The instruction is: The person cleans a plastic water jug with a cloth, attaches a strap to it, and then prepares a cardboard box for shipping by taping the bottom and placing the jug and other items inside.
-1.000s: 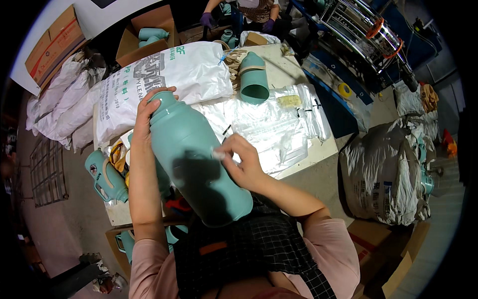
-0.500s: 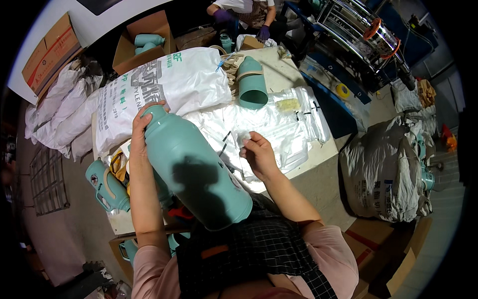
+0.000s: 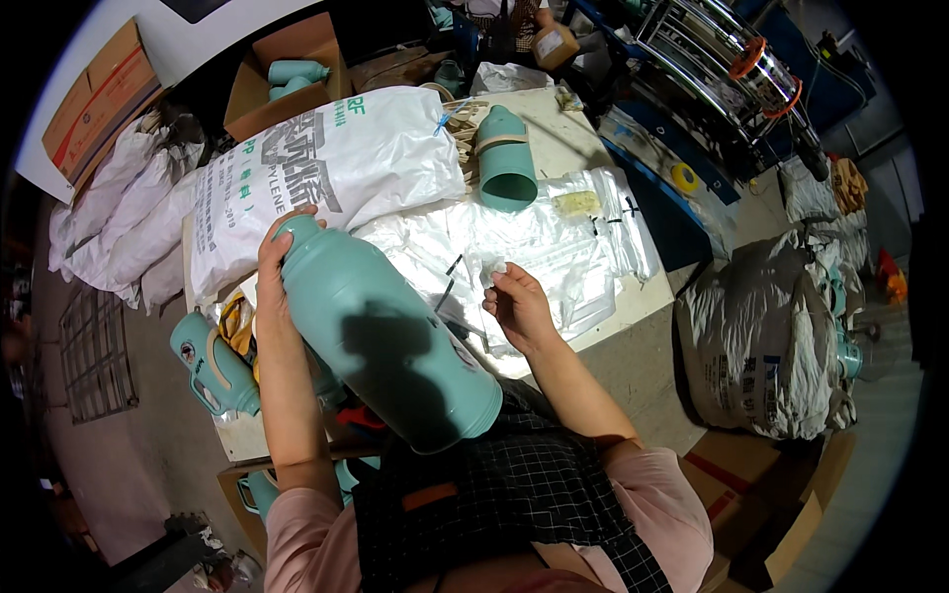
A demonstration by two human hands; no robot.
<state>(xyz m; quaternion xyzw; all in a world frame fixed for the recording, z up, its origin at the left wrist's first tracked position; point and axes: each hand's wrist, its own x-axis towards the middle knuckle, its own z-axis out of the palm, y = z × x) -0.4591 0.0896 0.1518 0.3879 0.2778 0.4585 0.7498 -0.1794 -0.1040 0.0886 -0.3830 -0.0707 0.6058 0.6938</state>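
In the head view, a teal flask body (image 3: 395, 321) is held aslant by the left hand (image 3: 273, 259), whose grip is curled around its neck; its base is held just before the black checked apron (image 3: 554, 494). By the right hand (image 3: 522, 312), a small white wad (image 3: 491, 269) is pinched, the grip nearly closed, apart from the flask body. Beyond, shiny plastic bags (image 3: 554, 272) are spread on the worktop (image 3: 641, 300), near a teal open-ended casing (image 3: 506, 163).

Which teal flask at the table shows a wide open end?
The far flask by the plastic sheets: its dark hollow end shows. The held flask and handled flask at left show none.
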